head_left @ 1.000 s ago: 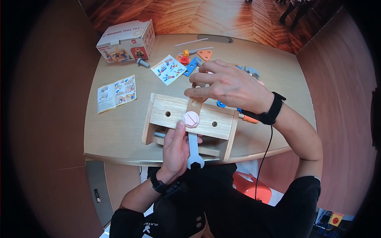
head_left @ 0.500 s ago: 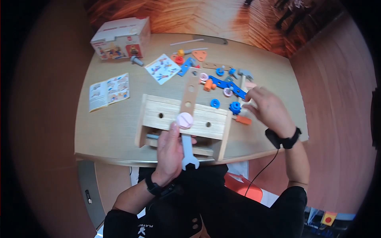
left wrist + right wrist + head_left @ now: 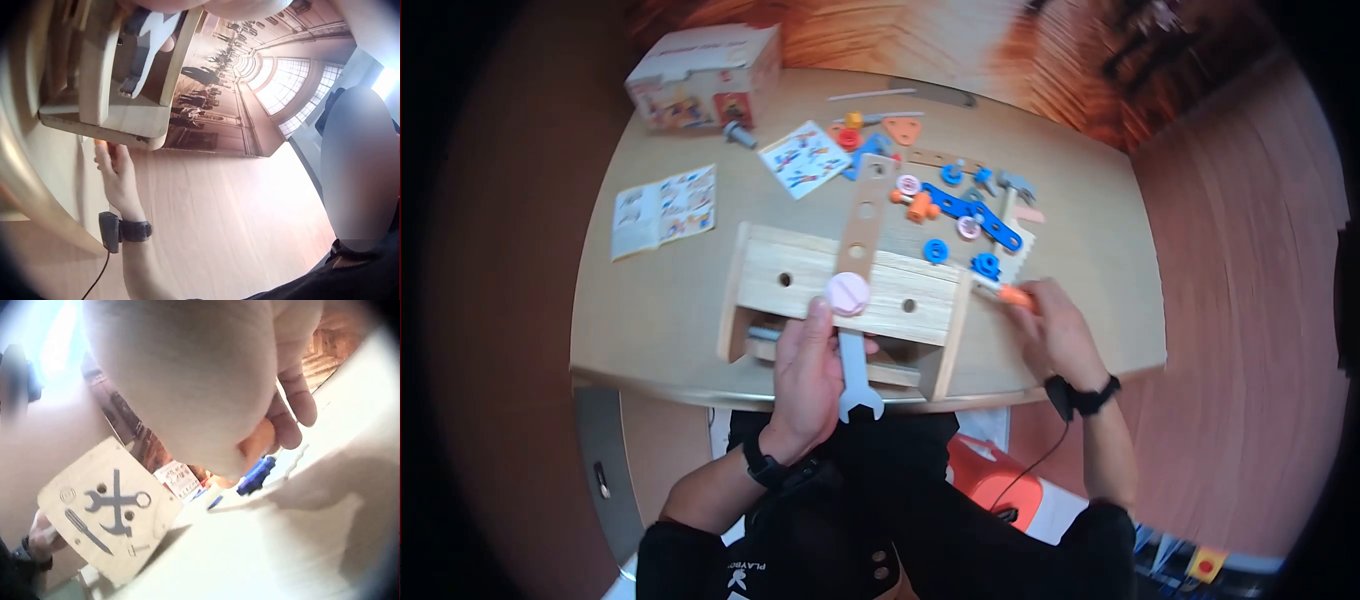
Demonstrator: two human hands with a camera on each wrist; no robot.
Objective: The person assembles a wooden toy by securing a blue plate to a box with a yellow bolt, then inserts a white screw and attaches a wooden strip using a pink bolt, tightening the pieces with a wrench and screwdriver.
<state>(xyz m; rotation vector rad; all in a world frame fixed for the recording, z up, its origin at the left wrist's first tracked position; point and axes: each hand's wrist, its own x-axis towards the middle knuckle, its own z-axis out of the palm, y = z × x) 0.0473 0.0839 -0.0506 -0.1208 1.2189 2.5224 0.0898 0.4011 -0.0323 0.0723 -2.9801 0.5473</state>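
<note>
Wooden toolbox (image 3: 850, 290) sits at the centre of the frame, near the table's (image 3: 660, 320) front edge; the left hand (image 3: 805, 375) grips a pale blue wrench (image 3: 855, 385) against its front, thumb by the pink bolt head (image 3: 847, 293). To the right, the right hand (image 3: 1050, 335) pinches an orange-handled tool (image 3: 1010, 293) just beside the box's end. Loose coloured parts (image 3: 960, 215) lie beyond.

A round light wooden table (image 3: 650, 320) stands on a brown wood floor (image 3: 960, 45) with a zigzag pattern. Plain brown walls (image 3: 1240, 250) rise on both sides. An orange stool (image 3: 990, 480) sits under the table.
</note>
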